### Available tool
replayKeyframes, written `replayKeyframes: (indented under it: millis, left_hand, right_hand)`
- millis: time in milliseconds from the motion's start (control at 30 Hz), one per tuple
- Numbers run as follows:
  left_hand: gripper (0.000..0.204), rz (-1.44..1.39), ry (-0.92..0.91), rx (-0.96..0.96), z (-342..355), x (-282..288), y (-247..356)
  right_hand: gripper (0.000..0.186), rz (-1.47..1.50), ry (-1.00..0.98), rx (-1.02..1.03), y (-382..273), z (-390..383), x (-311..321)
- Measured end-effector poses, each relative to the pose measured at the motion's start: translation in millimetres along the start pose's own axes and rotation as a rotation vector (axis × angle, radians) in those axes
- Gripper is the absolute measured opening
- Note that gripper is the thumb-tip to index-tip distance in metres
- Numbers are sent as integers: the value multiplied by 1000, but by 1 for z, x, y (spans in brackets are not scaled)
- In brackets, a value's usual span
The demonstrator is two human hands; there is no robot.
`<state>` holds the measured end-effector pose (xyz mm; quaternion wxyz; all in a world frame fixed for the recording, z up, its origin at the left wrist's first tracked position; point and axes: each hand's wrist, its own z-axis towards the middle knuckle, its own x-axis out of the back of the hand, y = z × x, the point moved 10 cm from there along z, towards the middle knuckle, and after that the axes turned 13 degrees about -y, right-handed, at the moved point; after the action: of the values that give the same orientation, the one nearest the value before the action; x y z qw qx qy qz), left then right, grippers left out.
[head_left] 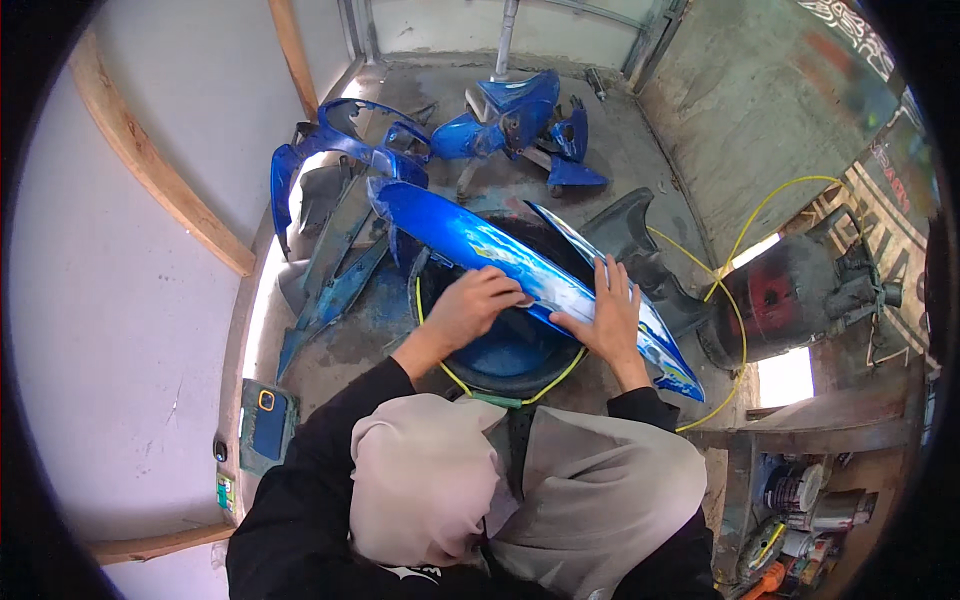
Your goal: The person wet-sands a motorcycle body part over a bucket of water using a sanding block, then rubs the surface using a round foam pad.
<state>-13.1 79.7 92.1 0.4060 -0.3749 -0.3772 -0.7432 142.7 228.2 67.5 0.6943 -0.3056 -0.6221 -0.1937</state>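
A long blue motorcycle body panel (455,225) with white and pale graphics slants across the top of a round black tub (480,378). My left hand (468,312) bends over the panel's near edge, its fingertips pinched together on something small and pale, mostly hidden. Flat on the lower right part of the panel rests my right hand (615,318), fingers stretched upward and thumb out to the left. Beside it, a second pointed panel (665,345) in blue and white lies along the tub's right side, partly covered by that hand.
Other blue fairing pieces (500,125) lie on the floor ahead, with more (345,135) at the left wall. A dark tank (775,300) with a yellow hose (742,320) stands right. A phone (268,430) lies left; a shelf (740,500) holds cans and tools at lower right.
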Motion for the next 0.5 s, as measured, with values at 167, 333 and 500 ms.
replayKeyframes:
  millis: [167,333,500]
  left_hand:
    - [29,112,231,293,-21,48,-68]
    - [31,-46,28,-3,0,-4,0]
    - [33,32,128,168,-18,27,-40]
  right_hand:
    - [127,7,-10,-7,-5,2,3]
    - [126,1,-2,-6,-1,0,2]
    - [126,16,13,11,-6,1,2]
